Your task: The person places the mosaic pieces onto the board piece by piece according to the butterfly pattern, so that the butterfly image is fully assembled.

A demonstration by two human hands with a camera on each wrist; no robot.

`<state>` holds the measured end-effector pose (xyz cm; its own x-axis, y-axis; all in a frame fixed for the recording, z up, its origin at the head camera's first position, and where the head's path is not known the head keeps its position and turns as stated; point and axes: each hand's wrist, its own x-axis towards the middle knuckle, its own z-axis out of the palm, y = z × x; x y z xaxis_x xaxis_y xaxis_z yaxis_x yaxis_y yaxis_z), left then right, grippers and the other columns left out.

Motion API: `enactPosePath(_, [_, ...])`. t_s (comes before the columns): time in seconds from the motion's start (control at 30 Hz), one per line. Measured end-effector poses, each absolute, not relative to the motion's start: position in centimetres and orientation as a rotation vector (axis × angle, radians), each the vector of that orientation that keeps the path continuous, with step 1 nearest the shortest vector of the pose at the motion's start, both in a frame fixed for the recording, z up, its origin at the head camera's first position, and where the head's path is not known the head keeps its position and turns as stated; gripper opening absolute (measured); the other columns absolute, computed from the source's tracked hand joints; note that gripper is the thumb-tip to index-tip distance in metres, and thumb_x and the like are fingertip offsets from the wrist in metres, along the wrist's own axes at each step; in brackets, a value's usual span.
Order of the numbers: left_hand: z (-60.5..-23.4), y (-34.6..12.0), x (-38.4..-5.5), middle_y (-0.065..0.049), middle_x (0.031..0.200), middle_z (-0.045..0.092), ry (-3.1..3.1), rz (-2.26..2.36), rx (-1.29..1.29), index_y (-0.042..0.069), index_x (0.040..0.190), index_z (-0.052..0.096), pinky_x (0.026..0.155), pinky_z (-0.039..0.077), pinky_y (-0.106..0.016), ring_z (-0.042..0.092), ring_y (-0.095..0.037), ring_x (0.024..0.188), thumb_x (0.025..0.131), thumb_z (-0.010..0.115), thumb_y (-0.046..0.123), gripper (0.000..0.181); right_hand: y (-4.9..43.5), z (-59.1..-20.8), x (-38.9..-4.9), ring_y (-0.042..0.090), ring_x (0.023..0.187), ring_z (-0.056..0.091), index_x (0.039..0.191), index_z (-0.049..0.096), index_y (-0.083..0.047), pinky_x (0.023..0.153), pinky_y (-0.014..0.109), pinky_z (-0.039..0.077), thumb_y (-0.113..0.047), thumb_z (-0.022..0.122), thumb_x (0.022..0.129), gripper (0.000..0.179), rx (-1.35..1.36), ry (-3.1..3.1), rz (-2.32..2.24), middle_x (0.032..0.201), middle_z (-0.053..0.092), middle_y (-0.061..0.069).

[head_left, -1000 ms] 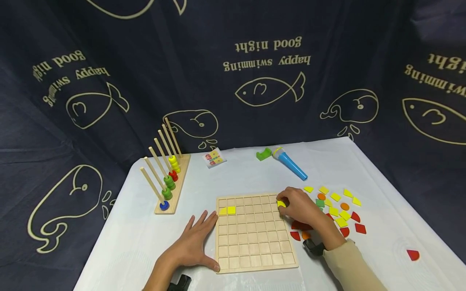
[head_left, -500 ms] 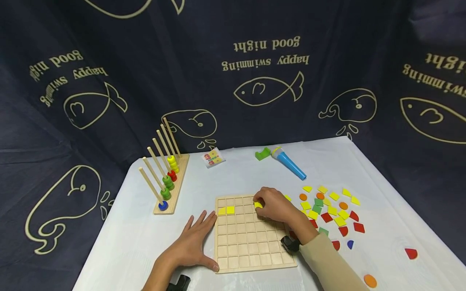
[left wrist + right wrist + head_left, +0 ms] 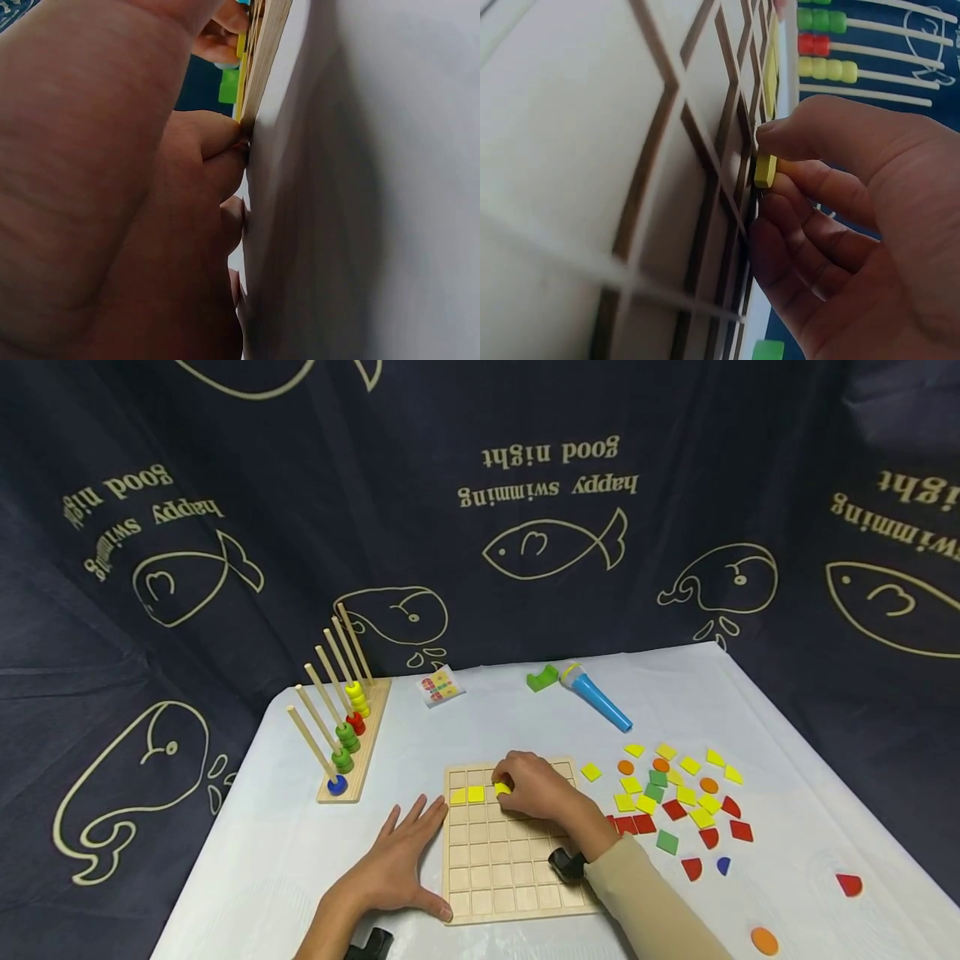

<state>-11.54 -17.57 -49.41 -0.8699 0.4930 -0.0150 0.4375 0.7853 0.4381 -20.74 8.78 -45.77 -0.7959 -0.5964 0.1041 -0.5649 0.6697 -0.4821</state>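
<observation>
On the white table lies a wooden grid board [image 3: 502,877]. My left hand [image 3: 397,868] rests flat with fingers spread, thumb and fingertips along the board's left edge. Two yellow tiles sit side by side in the second row's left cells: a left one [image 3: 458,796] and a square one [image 3: 476,793]. Just right of them, my right hand [image 3: 536,789] pinches another yellow tile [image 3: 765,170] between thumb and fingers, right at the third cell. That tile's outline is partly hidden by the fingers. In the left wrist view the board's side edge [image 3: 266,67] shows past the left hand.
Loose yellow, red, green, orange and blue pieces lie right of the board, among them a red quarter-circle [image 3: 849,884] and an orange disc [image 3: 764,941]. A bead rack [image 3: 367,760] with upright pegs stands left. Behind are a pattern card [image 3: 441,686], green arch [image 3: 542,678] and blue microphone [image 3: 600,697].
My right hand has moved left across the board with the yellow tile, from the right edge to beside the two placed tiles. The left hand has stayed put.
</observation>
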Motion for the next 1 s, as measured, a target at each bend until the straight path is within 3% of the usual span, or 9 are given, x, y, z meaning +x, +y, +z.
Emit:
enactPosePath(0.3, [-49.3, -17.5, -11.6, -0.001, 0.159, 0.016, 2.838, 0.653, 0.737, 0.012, 0.155, 0.019, 0.114, -0.001, -0.053, 0.005, -0.026, 0.145, 0.04, 0.071, 0.084, 0.145, 8.0, -46.0, -20.7, 0.009, 0.071, 0.048, 0.104, 0.074, -0.013, 0.065, 0.025, 0.045, -0.019, 0.075, 0.083, 0.023, -1.022, 2.815, -0.702, 0.084, 0.056, -0.005])
enactPosePath(0.57, [-49.3, -17.5, -11.5, -0.001, 0.159, 0.016, 2.842, 0.643, 0.732, 0.012, 0.155, 0.019, 0.114, -0.001, -0.053, 0.005, -0.026, 0.145, 0.039, 0.071, 0.084, 0.145, 8.4, -45.5, -20.4, 0.009, 0.076, 0.051, 0.108, 0.073, -0.01, 0.071, 0.027, 0.048, -0.013, 0.072, 0.083, 0.025, -1.039, 2.808, -0.699, 0.091, 0.061, -0.003])
enactPosePath(0.7, [-49.4, -17.5, -11.5, -0.001, 0.159, 0.017, 2.847, 0.641, 0.728, 0.012, 0.155, 0.019, 0.114, -0.001, -0.053, 0.005, -0.026, 0.145, 0.038, 0.071, 0.084, 0.146, 9.2, -45.1, -20.3, 0.01, 0.08, 0.054, 0.106, 0.073, -0.011, 0.075, 0.029, 0.049, -0.008, 0.066, 0.084, 0.023, -1.029, 2.818, -0.731, 0.094, 0.062, -0.003])
enactPosePath(1.0, [-49.4, -17.5, -11.5, 0.0, 0.159, 0.016, 2.845, 0.648, 0.716, 0.012, 0.155, 0.019, 0.114, -0.002, -0.053, 0.005, -0.026, 0.145, 0.037, 0.072, 0.084, 0.147, 13.0, -44.4, -20.8, 0.008, 0.074, 0.052, 0.104, 0.073, -0.01, 0.068, 0.028, 0.048, -0.004, 0.064, 0.083, 0.024, -0.938, 2.896, -0.774, 0.086, 0.06, -0.008])
